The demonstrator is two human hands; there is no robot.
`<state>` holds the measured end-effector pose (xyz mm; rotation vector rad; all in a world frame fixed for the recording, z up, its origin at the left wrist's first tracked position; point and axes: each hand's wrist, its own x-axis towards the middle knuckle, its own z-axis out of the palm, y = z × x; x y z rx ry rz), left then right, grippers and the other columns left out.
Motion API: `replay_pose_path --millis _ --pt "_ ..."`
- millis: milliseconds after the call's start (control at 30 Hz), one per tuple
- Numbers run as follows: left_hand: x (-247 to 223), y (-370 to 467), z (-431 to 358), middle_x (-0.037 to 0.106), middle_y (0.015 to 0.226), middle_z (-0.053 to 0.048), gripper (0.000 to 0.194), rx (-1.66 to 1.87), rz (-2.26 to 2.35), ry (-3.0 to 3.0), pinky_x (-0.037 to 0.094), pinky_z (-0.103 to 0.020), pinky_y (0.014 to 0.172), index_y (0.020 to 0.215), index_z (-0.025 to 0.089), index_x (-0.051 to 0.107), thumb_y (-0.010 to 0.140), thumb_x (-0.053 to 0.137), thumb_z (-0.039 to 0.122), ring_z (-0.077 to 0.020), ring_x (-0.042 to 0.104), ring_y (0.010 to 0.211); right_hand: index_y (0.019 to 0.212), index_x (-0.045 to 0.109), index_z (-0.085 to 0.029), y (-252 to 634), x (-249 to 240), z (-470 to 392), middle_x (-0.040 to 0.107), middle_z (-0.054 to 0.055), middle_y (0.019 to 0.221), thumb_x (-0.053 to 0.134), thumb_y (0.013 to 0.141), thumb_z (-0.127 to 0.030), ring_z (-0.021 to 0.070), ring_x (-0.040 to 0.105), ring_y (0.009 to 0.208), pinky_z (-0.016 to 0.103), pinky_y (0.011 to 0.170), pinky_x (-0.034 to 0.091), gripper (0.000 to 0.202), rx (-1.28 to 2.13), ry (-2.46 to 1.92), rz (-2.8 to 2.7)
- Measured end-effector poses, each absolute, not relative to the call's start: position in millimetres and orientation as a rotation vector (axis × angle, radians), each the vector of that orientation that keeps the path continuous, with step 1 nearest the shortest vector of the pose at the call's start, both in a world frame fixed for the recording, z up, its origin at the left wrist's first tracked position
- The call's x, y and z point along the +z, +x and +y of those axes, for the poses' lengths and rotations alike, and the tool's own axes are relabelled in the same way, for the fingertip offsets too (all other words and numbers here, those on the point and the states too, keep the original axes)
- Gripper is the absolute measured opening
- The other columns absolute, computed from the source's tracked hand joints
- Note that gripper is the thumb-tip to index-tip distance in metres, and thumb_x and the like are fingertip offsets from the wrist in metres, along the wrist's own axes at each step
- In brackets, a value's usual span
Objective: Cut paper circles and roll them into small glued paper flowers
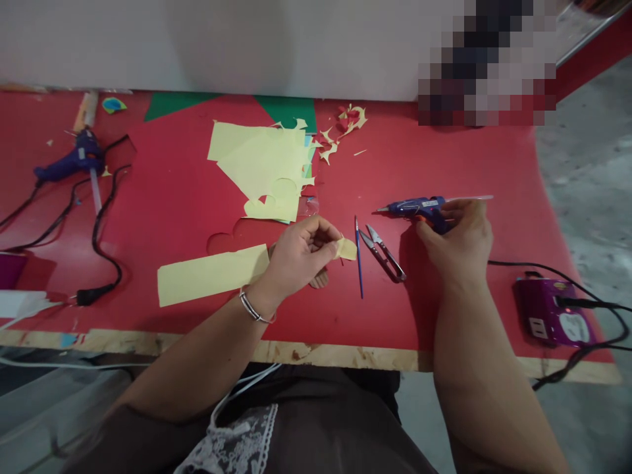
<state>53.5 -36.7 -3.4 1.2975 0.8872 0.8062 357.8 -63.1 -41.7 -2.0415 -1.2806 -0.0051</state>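
Between the thumb and fingers of my left hand (306,253) is a small yellow paper piece (347,249). My right hand (461,240) is wrapped round the handle of a blue glue gun (417,207), whose nozzle points left and whose clear glue stick juts out behind. Between my hands lie a slim blue paintbrush (359,260) and a pair of thread snips (384,253). A long yellow paper strip (212,275) lies left of my left hand. Beneath that hand, a brown piece (320,279) is partly hidden.
Cut yellow sheets (261,158) lie over red and green paper (182,103), with scraps (328,146) beside them. A second blue glue gun (74,158) and black cords are at left. A purple power box (553,313) with cables stands at right, near the wooden table edge (345,355).
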Motion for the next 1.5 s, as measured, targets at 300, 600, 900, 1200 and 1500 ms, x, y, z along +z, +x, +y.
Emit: replay_pose_path --millis 300,600,900,1200,1500 --pt "-7.1 52.2 -30.4 0.069 0.081 0.000 0.018 0.812 0.947 1.441 0.057 -0.023 0.059 0.095 0.021 0.062 0.084 0.071 0.011 -0.0116 0.069 0.067 0.106 0.064 -0.028 314.9 -10.2 -80.4 0.073 0.008 0.107 0.086 0.078 -0.039 0.0261 0.069 0.088 0.042 0.079 0.054 0.037 0.071 -1.838 -1.448" --pt "-6.0 51.4 -30.6 0.071 0.080 0.000 0.026 0.696 0.994 1.464 0.058 -0.022 0.056 0.104 0.021 0.060 0.083 0.071 0.011 -0.0138 0.073 0.066 0.102 0.063 -0.032 311.6 -8.2 -84.9 0.074 0.006 0.103 0.084 0.085 -0.041 0.0297 0.068 0.093 0.045 0.075 0.054 0.029 0.036 -1.745 -1.639" --pt "0.5 50.5 -32.8 0.070 0.083 0.002 0.028 0.610 0.938 1.325 0.054 -0.021 0.040 0.108 0.022 0.056 0.086 0.068 0.011 -0.0117 0.067 0.046 0.097 0.060 -0.028 310.6 -6.5 -85.0 0.076 0.008 0.102 0.086 0.084 -0.034 0.0285 0.067 0.096 0.041 0.078 0.049 0.029 -0.013 -1.726 -1.736" --pt "3.6 49.1 -32.9 0.069 0.086 0.002 0.028 0.560 0.968 1.322 0.056 -0.020 0.044 0.111 0.022 0.056 0.087 0.068 0.015 -0.0105 0.067 0.049 0.092 0.059 -0.026 314.1 -10.4 -83.4 0.078 0.006 0.102 0.085 0.085 -0.041 0.0268 0.065 0.093 0.040 0.080 0.049 0.031 -0.081 -1.641 -1.774" --pt "-1.0 48.3 -31.4 0.071 0.084 0.000 0.027 0.614 0.993 1.456 0.056 -0.021 0.056 0.108 0.022 0.059 0.084 0.068 0.013 -0.0115 0.069 0.062 0.090 0.055 -0.029 311.6 -3.7 -83.9 0.076 0.006 0.101 0.081 0.091 -0.040 0.0290 0.067 0.092 0.045 0.079 0.050 0.028 -0.087 -1.608 -1.817"
